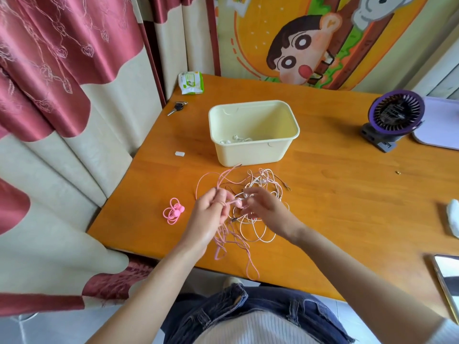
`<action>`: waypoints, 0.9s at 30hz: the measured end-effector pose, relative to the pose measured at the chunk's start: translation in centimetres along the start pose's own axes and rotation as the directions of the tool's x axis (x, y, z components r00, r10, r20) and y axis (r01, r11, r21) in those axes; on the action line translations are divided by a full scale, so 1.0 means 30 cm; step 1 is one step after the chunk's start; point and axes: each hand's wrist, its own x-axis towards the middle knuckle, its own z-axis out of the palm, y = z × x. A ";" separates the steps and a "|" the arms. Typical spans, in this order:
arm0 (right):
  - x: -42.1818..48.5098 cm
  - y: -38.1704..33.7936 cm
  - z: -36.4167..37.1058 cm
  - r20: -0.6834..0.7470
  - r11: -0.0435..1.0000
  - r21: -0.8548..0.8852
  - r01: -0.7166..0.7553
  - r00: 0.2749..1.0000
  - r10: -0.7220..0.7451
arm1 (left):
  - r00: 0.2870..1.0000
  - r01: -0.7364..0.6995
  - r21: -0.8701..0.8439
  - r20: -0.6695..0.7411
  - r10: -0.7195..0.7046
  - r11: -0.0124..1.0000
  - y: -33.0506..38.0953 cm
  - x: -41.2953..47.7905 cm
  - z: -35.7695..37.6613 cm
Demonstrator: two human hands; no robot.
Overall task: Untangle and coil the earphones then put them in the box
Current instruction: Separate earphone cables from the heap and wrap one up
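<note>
On the surface point(335, 207), just in front of the cream box point(248, 152), lies the tangle of pink and white earphones point(267, 180), light, limp and likely to snag, best taken by a loose cord near a bud, where the left hand point(211, 214) pinches pink loops and the right hand point(267, 207) pinches at the knot.

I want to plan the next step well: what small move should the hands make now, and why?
Probably the left hand should lift the pink cable it grips up and away, while the right hand holds the tangle down. The pink cable runs into the white cables there, so it cannot be coiled for the box yet.
</note>
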 end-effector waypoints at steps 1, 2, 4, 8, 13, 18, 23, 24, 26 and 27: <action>-0.008 0.026 0.006 0.079 0.994 -0.111 0.016 0.997 -0.007 | 1.000 -0.002 -0.025 -0.026 0.002 1.000 0.007 0.004 -0.008; -0.017 0.047 0.014 0.175 0.975 -0.214 0.051 0.985 -0.013 | 0.999 -0.005 -0.035 -0.044 0.003 0.999 0.012 0.005 -0.014; -0.032 0.070 0.037 0.345 0.941 -0.318 0.114 0.939 0.003 | 0.999 -0.011 -0.043 -0.047 0.009 0.999 0.022 0.002 -0.026; -0.038 0.060 0.111 0.468 0.889 -0.404 0.218 0.884 -0.004 | 1.000 -0.020 -0.085 -0.022 0.018 0.996 0.033 -0.011 -0.046; -0.031 0.067 0.102 0.474 0.798 -0.528 0.291 0.880 -0.008 | 0.994 0.015 0.031 -0.105 -0.011 0.999 -0.006 0.015 -0.116; -0.056 0.102 -0.021 0.331 0.861 -0.504 0.072 0.937 0.115 | 0.965 0.209 0.136 -0.190 -0.181 0.969 -0.119 0.023 -0.198; -0.085 0.109 -0.134 0.143 0.843 -0.537 -0.030 0.982 0.125 | 0.924 0.370 0.062 -0.128 -0.360 0.927 -0.201 0.026 -0.178; -0.086 0.106 -0.151 0.105 0.836 -0.547 -0.034 0.988 0.109 | 0.921 0.381 0.075 -0.113 -0.372 0.921 -0.210 0.028 -0.170; -0.086 0.102 -0.183 0.053 0.799 -0.601 -0.037 0.995 0.086 | 0.924 0.383 0.142 -0.063 -0.378 0.913 -0.222 0.030 -0.158; -0.083 0.103 -0.197 0.032 0.770 -0.636 -0.051 0.995 0.093 | 0.926 0.375 0.184 -0.037 -0.375 0.908 -0.226 0.029 -0.154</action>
